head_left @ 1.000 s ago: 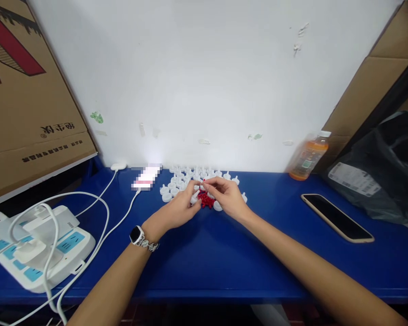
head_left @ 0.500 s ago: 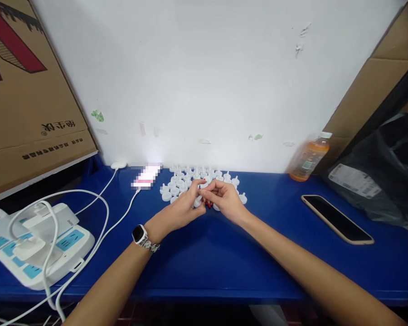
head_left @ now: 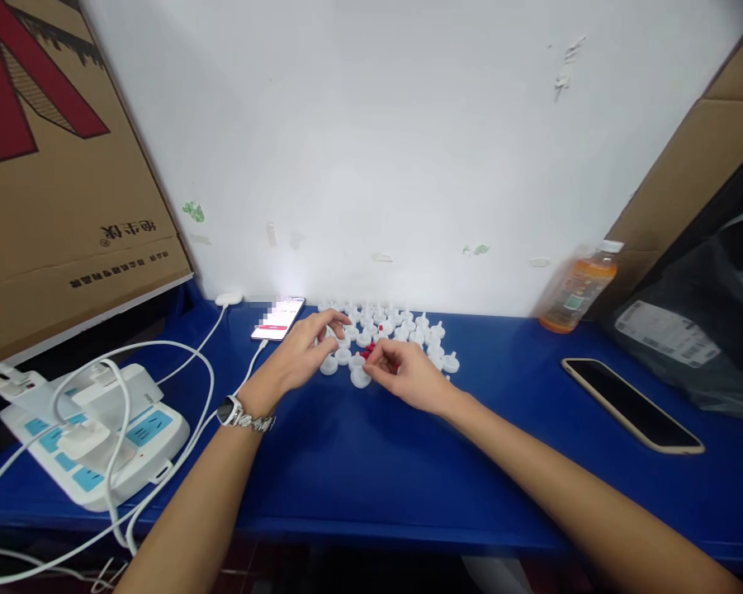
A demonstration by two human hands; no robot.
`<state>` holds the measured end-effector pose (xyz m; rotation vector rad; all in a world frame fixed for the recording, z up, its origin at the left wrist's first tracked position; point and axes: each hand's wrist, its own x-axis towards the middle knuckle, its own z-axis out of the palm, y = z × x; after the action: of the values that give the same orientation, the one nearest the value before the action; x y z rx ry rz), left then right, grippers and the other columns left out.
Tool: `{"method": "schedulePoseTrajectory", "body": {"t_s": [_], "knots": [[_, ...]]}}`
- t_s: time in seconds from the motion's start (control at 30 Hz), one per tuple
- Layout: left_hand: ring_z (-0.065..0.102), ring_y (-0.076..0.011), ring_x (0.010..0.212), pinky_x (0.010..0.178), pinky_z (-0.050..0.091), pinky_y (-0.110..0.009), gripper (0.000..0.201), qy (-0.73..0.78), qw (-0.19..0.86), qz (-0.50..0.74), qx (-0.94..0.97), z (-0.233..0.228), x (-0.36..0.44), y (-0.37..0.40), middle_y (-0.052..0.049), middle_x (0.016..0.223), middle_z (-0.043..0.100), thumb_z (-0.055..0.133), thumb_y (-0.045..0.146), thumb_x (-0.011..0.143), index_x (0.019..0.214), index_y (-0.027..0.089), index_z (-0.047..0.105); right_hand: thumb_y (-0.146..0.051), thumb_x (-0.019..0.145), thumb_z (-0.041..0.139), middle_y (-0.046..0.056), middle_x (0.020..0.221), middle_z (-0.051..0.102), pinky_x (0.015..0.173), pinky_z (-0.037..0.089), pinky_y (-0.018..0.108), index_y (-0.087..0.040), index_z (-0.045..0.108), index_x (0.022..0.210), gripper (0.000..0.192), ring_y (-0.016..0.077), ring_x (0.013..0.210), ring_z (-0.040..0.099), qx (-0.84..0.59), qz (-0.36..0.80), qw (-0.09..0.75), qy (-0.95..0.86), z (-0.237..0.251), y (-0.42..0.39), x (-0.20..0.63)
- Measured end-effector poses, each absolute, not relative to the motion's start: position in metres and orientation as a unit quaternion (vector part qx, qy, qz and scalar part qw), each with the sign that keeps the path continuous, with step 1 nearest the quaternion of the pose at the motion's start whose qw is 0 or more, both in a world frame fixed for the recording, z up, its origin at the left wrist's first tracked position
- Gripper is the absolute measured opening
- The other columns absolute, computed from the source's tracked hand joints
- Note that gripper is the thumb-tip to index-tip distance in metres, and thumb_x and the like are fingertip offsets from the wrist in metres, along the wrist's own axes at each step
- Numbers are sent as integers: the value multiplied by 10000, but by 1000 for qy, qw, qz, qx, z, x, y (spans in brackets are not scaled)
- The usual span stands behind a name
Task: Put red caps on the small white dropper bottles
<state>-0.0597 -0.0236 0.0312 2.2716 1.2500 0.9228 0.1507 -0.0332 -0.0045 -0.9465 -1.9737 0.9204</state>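
My left hand [head_left: 306,351] hovers with thumb and fingers apart at the left side of a group of white nozzle-like caps, round with a thin spout. Its fingertips are close to the nearest white caps [head_left: 343,356]. My right hand [head_left: 412,375] has its thumb and fingers pinched together beside a pile of small red pieces [head_left: 367,351]; whatever the pinch holds is hidden. Just left of these fingertips stands another white cap [head_left: 360,377]. Farther back, one white cap [head_left: 385,329] shows a red piece at its top. The right hand covers part of the red pile.
A lit phone [head_left: 278,320] on a cable lies left of the caps. White cords run from a power strip [head_left: 108,450] at the left. Toward the right are a dark phone [head_left: 631,404], an orange drink bottle [head_left: 579,289] and a dark plastic bag [head_left: 718,322]. A wall [head_left: 409,165] rises behind.
My hands, together over the caps before, have separated. The left has moved left and its fingers have opened; the right stays near the red pieces. The view has shifted slightly.
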Motion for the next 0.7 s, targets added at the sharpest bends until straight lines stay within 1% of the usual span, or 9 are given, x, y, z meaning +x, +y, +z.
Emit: {"method": "schedulePoseTrajectory", "body": {"t_s": [0.07, 0.17, 0.27, 0.33, 0.4, 0.47, 0.53, 0.63, 0.7], "knots": [[576, -191, 803, 740, 445, -322, 306, 474, 172, 338, 795, 29, -66, -17, -35, 924, 650, 399, 255, 877, 1062, 188, 634, -211, 826, 617, -28, 605, 572, 529, 372, 237, -190, 631, 763, 68, 109, 550, 503, -351, 329, 335, -810, -6, -31, 144], [581, -192, 813, 741, 441, -320, 267, 483, 150, 326, 798, 22, -67, -11, -36, 900, 654, 428, 255, 883, 1012, 188, 652, -176, 812, 618, -24, 674, 622, 585, 402, 240, -197, 655, 846, 54, 109, 591, 541, -330, 273, 321, -845, -7, -24, 135], [581, -194, 821, 737, 436, -320, 244, 481, 134, 319, 806, 14, -63, -8, -34, 899, 659, 447, 250, 882, 1001, 199, 654, -230, 831, 616, -50, 602, 567, 554, 372, 241, -199, 646, 934, 112, 105, 531, 503, -364, 229, 330, -840, -6, -12, 133], [583, -196, 833, 743, 440, -322, 233, 478, 127, 317, 809, 11, -62, -7, -37, 914, 661, 457, 244, 878, 996, 199, 652, -241, 824, 623, -54, 567, 541, 545, 353, 244, -195, 653, 913, 105, 109, 521, 492, -389, 194, 322, -841, -6, -2, 134], [586, -202, 863, 769, 449, -329, 224, 472, 120, 313, 816, 10, -62, -7, -44, 940, 664, 468, 231, 869, 992, 197, 651, -201, 797, 630, -42, 580, 568, 562, 355, 247, -189, 666, 838, 56, 111, 542, 507, -391, 177, 298, -852, -5, 7, 136], [585, -211, 894, 803, 457, -343, 213, 465, 117, 305, 823, 10, -61, -9, -52, 974, 663, 496, 238, 864, 1004, 195, 651, -162, 788, 614, -29, 608, 607, 578, 368, 248, -185, 669, 783, 61, 109, 557, 523, -386, 195, 292, -853, -3, 12, 137], [580, -226, 943, 844, 461, -364, 227, 459, 119, 306, 826, 11, -60, -12, -63, 1032, 656, 540, 296, 871, 1046, 198, 646, -172, 810, 598, -16, 643, 638, 591, 386, 249, -182, 677, 784, 84, 113, 578, 541, -392, 229, 323, -830, 1, 12, 139], [559, -251, 1038, 889, 457, -384, 330, 441, 139, 312, 830, 13, -54, -19, -71, 1121, 641, 570, 427, 889, 1142, 221, 623, -281, 842, 620, 8, 707, 668, 598, 404, 259, -174, 685, 827, 126, 129, 622, 558, -398, 289, 406, -771, 6, 5, 144], [564, -244, 1019, 870, 461, -372, 344, 425, 162, 303, 838, 14, -48, -22, -60, 1086, 651, 548, 463, 908, 1158, 239, 618, -352, 847, 633, 24, 754, 685, 598, 411, 268, -169, 680, 849, 189, 134, 628, 559, -386, 338, 436, -739, 6, -1, 150]]}}
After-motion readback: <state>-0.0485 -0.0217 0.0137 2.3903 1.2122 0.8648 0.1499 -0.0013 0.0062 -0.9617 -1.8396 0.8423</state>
